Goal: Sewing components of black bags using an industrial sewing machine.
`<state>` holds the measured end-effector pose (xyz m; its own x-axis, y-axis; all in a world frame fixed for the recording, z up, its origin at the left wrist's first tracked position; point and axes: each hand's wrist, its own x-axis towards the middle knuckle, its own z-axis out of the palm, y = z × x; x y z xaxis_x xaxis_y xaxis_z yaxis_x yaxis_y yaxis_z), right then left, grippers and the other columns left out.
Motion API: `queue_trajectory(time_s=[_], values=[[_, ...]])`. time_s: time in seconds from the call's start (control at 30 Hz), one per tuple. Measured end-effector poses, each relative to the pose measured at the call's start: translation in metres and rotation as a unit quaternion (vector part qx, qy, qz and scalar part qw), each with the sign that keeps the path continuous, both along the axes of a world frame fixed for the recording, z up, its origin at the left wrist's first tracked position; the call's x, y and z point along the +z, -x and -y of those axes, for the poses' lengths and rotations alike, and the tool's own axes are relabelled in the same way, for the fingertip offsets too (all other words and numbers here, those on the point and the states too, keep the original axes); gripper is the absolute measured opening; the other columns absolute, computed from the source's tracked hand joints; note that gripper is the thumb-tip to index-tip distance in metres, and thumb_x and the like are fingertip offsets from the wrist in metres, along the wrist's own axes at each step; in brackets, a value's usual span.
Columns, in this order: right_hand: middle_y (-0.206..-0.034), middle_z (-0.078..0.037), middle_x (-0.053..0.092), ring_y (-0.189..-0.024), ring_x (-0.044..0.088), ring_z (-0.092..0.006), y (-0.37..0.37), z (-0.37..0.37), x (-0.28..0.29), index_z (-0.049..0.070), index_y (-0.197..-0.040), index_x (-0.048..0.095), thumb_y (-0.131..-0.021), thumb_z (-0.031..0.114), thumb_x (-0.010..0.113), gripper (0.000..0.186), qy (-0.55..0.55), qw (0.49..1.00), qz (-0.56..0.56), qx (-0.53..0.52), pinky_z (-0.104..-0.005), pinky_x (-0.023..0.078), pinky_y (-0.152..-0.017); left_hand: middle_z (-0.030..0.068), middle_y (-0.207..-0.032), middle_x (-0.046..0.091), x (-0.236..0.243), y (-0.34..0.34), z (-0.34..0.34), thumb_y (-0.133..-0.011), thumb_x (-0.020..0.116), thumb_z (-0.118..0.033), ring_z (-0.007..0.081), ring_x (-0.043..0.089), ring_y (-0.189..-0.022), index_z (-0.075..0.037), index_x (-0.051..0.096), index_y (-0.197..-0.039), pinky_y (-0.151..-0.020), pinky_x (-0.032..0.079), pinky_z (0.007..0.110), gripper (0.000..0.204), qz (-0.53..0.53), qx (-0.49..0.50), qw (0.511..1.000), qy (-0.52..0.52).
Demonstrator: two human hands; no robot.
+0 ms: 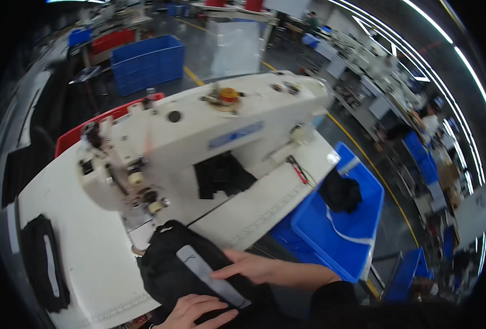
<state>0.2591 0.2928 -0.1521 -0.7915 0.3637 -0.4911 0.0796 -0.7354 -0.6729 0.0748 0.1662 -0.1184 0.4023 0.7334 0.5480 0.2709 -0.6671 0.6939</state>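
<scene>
A white sewing machine fills the middle of the view. Black fabric with a pale grey strip lies at the needle end and drapes over the near edge. My right hand grips the fabric's right side, one digit resting on the strip. My left hand rests on the fabric at the bottom, fingers apart. Another black piece with a grey strip lies on the table at left. Red-handled snips sit on the machine table's right part.
A blue bin with black fabric stands right of the table. A red bin is behind the machine, a blue crate beyond. A yellow floor line runs along the right, with workstations and a seated person.
</scene>
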Motion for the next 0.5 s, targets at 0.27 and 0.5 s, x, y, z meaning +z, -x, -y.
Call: queue_trajectory(time_s=[0.27, 0.5], values=[[-0.131, -0.016, 0.049, -0.123, 0.045, -0.0256, -0.269, -0.004, 0.047, -0.003, -0.137, 0.034, -0.086, -0.007, 0.043, 0.052, -0.581, 0.66, 0.414, -0.234, -0.0294, 0.031, -0.104, 0.0178, -0.121, 0.051, -0.024, -0.036, -0.021, -0.076, 0.067, -0.001, 0.0347, 0.051, -0.108, -0.003, 0.06, -0.115, -0.091, 0.043, 0.042, 0.04, -0.079, 0.051, 0.992, 0.089], [-0.152, -0.021, 0.009, -0.14, 0.008, -0.0419, -0.324, -0.011, -0.152, 0.016, -0.148, 0.015, -0.093, 0.048, 0.044, 0.07, -0.518, 0.697, 0.491, 0.069, -0.0613, 0.011, -0.109, 0.0178, -0.12, 0.052, -0.032, -0.061, -0.038, -0.076, 0.066, 0.002, 0.034, 0.052, -0.106, -0.003, 0.06, -0.114, -0.09, 0.044, 0.041, 0.039, -0.118, 0.043, 0.989, 0.077]])
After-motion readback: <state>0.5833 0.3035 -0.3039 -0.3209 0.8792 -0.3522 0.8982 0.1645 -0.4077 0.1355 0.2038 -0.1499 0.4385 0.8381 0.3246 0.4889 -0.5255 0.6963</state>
